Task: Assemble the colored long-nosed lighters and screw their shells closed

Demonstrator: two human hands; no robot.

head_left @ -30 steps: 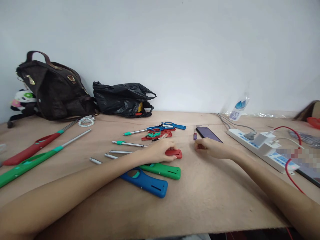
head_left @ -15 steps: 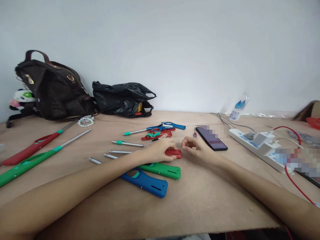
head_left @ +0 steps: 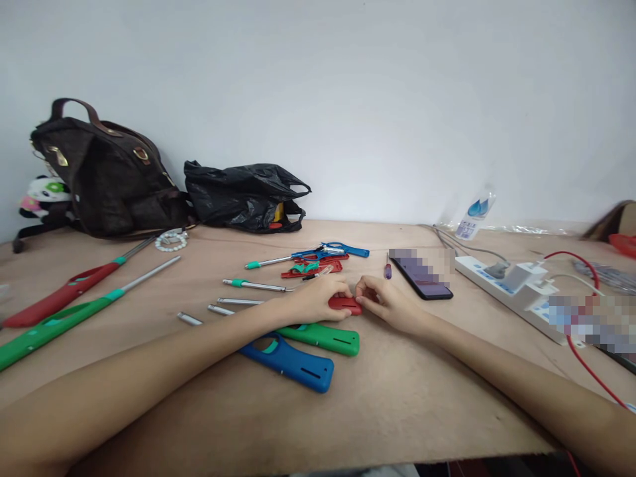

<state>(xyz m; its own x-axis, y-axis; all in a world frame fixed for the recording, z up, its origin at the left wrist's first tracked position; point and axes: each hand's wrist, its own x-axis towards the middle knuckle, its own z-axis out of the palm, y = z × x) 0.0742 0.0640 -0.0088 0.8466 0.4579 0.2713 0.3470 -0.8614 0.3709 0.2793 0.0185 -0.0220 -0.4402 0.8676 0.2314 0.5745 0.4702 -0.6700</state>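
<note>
Far left, I see one panda toy (head_left: 46, 191) tucked beside one brown bag (head_left: 106, 179). In front of them lie two long lighters side by side: one red lighter (head_left: 59, 296) and one green lighter (head_left: 54, 323). One bead ring (head_left: 171, 242) sits near the bag. Next, by the wall, is one black bag (head_left: 246, 197).

On the table (head_left: 422, 397) I count three silver tubes (head_left: 221, 309) lying close together. I also count two rods (head_left: 256, 285) with green tips. Closer to me lie one blue handle (head_left: 293, 363) and one green handle (head_left: 322, 338), just beside each other. Behind the hands is one small pile of parts (head_left: 320, 258), red and blue.

In the middle lies one red handle (head_left: 346, 304), flat on the table just behind the green handle. The left hand (head_left: 315, 299) is curled over its left part and grips it. The right hand (head_left: 385, 303) comes in from the other side with bent fingers, and its tips pinch the right end. The two hands are very near each other.

Going right, I see one small screwdriver (head_left: 387, 268), then one phone (head_left: 422, 279) next to it. Farther back stands one bottle (head_left: 474, 213). One white power strip (head_left: 517, 291) lies past the phone, with one red wire (head_left: 583, 354) looping by it.
</note>
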